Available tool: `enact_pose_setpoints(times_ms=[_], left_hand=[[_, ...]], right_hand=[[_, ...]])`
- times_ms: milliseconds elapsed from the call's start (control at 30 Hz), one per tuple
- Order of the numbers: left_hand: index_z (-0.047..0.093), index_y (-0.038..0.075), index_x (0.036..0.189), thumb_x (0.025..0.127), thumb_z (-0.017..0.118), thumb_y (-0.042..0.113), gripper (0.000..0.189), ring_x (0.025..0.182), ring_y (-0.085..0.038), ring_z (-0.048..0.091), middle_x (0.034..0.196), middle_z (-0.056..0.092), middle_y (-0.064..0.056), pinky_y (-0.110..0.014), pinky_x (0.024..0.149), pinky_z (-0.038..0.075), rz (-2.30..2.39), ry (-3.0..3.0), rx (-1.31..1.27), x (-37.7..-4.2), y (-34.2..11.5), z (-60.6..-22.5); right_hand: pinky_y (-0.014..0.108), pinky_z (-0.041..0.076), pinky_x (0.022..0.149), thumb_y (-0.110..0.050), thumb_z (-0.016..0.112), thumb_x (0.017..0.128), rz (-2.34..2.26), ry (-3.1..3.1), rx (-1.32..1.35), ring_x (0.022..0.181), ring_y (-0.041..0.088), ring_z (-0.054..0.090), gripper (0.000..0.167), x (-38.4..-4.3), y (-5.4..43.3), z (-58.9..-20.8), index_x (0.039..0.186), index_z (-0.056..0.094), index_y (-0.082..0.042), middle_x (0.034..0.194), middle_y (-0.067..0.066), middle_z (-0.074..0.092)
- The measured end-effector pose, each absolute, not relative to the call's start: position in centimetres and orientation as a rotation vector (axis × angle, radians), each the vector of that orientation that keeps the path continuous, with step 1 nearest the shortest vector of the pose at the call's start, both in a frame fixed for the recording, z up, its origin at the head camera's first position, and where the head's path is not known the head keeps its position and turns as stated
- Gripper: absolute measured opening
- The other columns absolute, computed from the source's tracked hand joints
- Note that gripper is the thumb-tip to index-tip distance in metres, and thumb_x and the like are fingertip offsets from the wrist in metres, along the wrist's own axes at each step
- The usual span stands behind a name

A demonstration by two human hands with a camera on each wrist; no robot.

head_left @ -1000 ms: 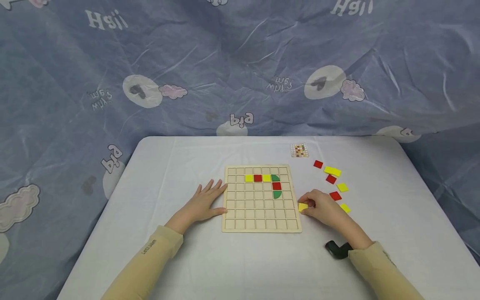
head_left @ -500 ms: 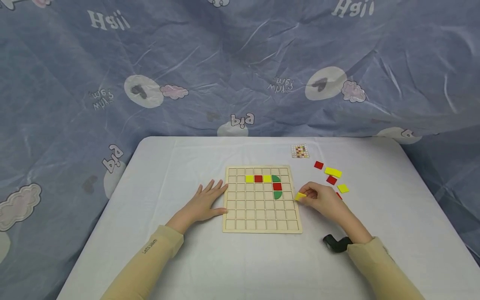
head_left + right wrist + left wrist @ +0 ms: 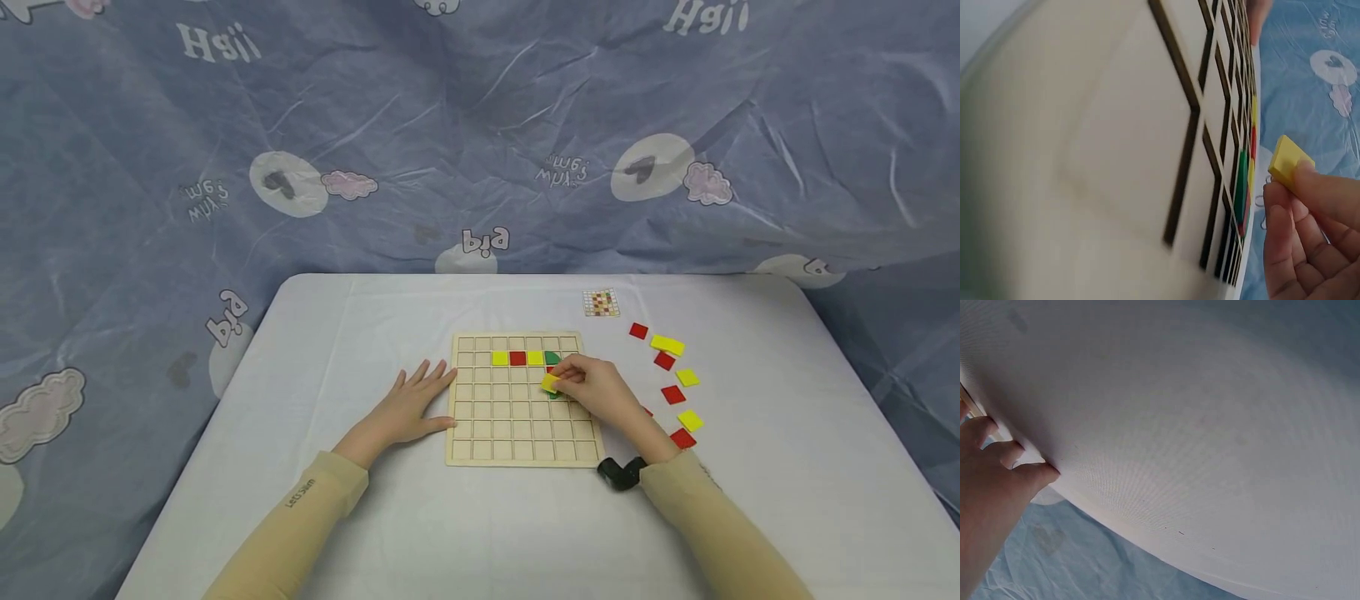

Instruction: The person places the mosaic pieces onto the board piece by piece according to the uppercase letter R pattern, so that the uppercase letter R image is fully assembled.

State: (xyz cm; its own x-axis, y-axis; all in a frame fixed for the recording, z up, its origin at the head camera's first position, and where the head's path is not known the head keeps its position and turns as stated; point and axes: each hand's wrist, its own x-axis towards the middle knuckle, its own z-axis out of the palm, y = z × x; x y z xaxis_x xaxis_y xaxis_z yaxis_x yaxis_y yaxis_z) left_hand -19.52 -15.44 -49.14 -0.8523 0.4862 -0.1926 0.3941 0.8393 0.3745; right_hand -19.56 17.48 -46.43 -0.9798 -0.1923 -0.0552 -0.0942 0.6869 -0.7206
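With our right grip (image 3: 596,387) we pinch a yellow tile (image 3: 1291,159) between thumb and fingers, raised above the right part of the gridded board (image 3: 481,410), apart from it. From the head view it partly covers a red tile and a lower green piece (image 3: 554,396). We rest our left grip (image 3: 405,410) with fingers spread, their tips and thumb at the board's left edge. In one row sit yellow, red and yellow squares and an upper green piece (image 3: 552,357). Loose tiles (image 3: 672,395) lie rightward on our surface (image 3: 450,533), near a patterned card (image 3: 602,302).
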Motion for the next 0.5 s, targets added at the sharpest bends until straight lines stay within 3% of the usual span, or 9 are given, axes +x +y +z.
enact_pose_setpoints(times_ms=[267,500], left_hand=[[0.022,0.024,0.158,0.089,0.060,0.060,0.087,0.154,-0.032,0.006,0.165,0.015,-0.005,-0.062,0.121,0.005,0.457,2.731,0.663,-19.6,-15.5,-49.4],[0.024,0.023,0.158,0.089,0.061,0.060,0.086,0.154,-0.032,0.007,0.165,0.016,-0.005,-0.063,0.121,0.007,0.460,2.740,0.663,-19.7,-15.5,-49.5]], right_hand=[[0.026,0.050,0.071,-0.015,0.075,0.088,-1.060,2.744,-0.302,0.074,0.013,0.058,0.006,-20.1,15.8,-46.7,0.091,0.073,-0.011,0.082,0.001,0.068],[0.025,0.046,0.066,-0.012,0.075,0.087,-0.972,2.804,-0.329,0.073,0.014,0.054,0.007,-20.4,15.3,-46.6,0.092,0.076,-0.008,0.082,0.004,0.063]])
